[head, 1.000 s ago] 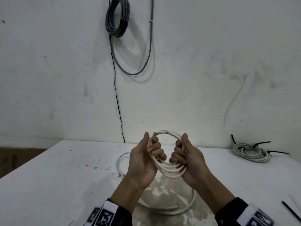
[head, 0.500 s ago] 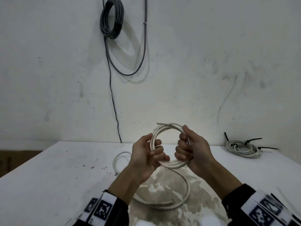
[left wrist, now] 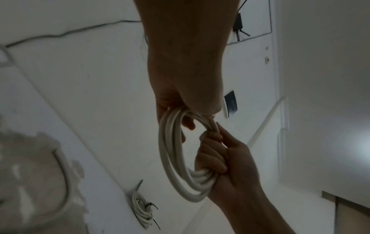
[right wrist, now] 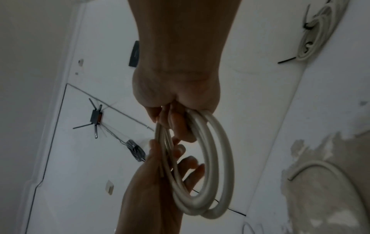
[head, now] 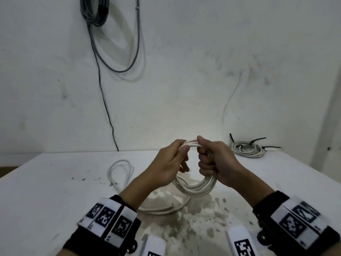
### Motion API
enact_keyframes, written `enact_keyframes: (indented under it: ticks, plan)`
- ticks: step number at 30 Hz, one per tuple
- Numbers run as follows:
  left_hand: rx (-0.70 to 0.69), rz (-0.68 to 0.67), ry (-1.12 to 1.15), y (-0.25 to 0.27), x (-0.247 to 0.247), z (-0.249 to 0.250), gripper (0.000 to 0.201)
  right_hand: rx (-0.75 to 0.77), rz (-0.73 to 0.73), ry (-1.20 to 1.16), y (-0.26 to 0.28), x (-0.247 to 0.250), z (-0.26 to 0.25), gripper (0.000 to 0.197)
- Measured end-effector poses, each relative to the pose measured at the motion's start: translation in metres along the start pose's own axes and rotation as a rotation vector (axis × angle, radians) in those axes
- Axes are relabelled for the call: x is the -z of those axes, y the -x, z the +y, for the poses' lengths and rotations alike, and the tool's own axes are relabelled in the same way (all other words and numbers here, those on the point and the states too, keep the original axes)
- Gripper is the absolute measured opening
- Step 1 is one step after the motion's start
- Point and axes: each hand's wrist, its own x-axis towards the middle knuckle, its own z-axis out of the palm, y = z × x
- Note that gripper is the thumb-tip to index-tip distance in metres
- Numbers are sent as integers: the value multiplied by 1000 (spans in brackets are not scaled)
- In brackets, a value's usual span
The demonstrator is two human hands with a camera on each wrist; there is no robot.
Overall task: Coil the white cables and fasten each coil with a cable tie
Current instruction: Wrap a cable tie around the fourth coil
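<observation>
A white cable coil [head: 200, 189] of several turns hangs in the air above the white table [head: 55, 191], held by both hands. My left hand [head: 171, 159] pinches the top of the coil, thumb and fingers curled over the strands. My right hand [head: 215, 161] grips the coil's right side in a fist, its thumb touching the top next to the left fingers. The left wrist view shows the coil [left wrist: 172, 158] between the two hands, and the right wrist view shows the coil [right wrist: 212, 158] too. The loose cable tail [head: 166, 209] lies on the table below.
A finished white coil [head: 247, 150] with black cable ties lies at the table's back right. Another loose white loop [head: 120, 169] lies to the left. A grey cable bundle [head: 94, 12] and a black wire [head: 105, 108] hang on the wall behind.
My left hand has slid from the coil's left side up to its top, beside the right thumb. The loose tail on the table has grown shorter.
</observation>
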Motion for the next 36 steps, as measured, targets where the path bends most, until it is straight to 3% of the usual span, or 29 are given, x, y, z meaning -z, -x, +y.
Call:
enact_keyframes:
  ticks: [3,6,9,14,17,19,22,26,29,32,33,36]
  plan:
    - [142,43,296,-2,-25,5,29,4,93,-83,9,12,6,46]
    - [260,-25,572,-6,-47,12,30,12,172,-167,19,28,14,47]
    - [300,-28,687,-10,-73,15,29,24,235,-120,29,48,21,46]
    - [373,-21,697,-21,-104,13,16,-134,234,301,44,108,11,53]
    - [395,-106,651,-26,-120,13,17,-224,390,778,47,171,1,28]
    - [400,-158,621,-28,-133,12,18,-362,435,1135,48,215,2,22]
    - [426,-216,638,-33,-151,10,18,-606,416,1379,51,258,13,27]
    - [467,-273,672,-40,-167,8,18,-695,324,1656,46,277,34,34]
    - [467,-303,683,-45,-168,7,18,-658,337,1755,38,279,44,23]
    - [440,-314,695,-50,-161,5,20,-557,518,1613,22,280,45,19]
    - [426,-317,694,-51,-157,4,21,-466,586,1536,16,277,41,11]
    - [386,-315,678,-54,-141,0,24,-26,772,1374,-4,255,26,19]
